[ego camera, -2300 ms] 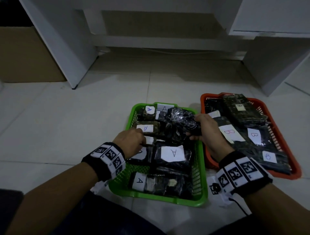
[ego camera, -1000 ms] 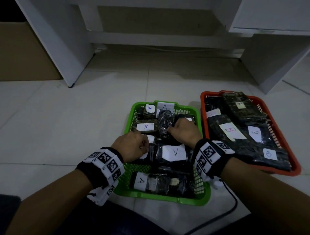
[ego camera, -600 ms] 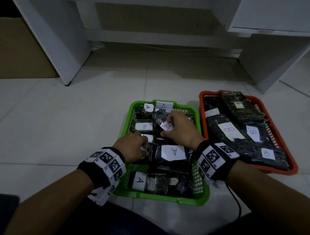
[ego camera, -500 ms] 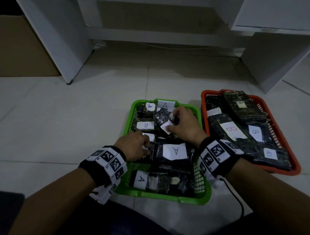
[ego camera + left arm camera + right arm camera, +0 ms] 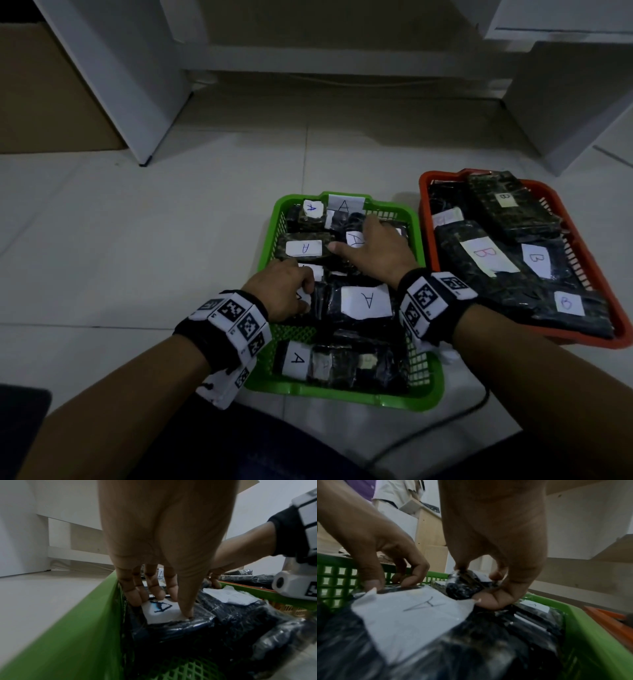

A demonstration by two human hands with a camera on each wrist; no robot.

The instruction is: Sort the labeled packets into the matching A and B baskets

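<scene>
Floor (image 5: pixel 144 240): pale tile, open on the left of the baskets and behind them up to the white furniture (image 5: pixel 137 85); one dark cable (image 5: pixel 455 418) runs along the near right.

Baskets: two, side by side, rims close but a strip of floor shows between them. Orange basket (image 5: pixel 613 305) on the right, green basket (image 5: pixel 346 394) in the centre.

Packets, orange basket: dark wrapped, five white labels visible, four read B, the fifth is unclear. Stack fills it to the rim.

Packets, green basket: six A labels countable from the head view. Largest label sits on the middle packet (image 5: pixel 363 301). Bare mesh shows only at the near left corner.

Right hand (image 5: pixel 373 253): over the far half of the green basket. In the right wrist view thumb and fingers close around a small dark packet (image 5: pixel 464 586) with an A label, which lies among the others.

Left hand (image 5: pixel 281 287): at the green basket's left wall. Left wrist view shows its fingertips (image 5: pixel 135 599) and thumb pinching an A-labelled packet (image 5: pixel 171 619) lying just inside the wall.
</scene>
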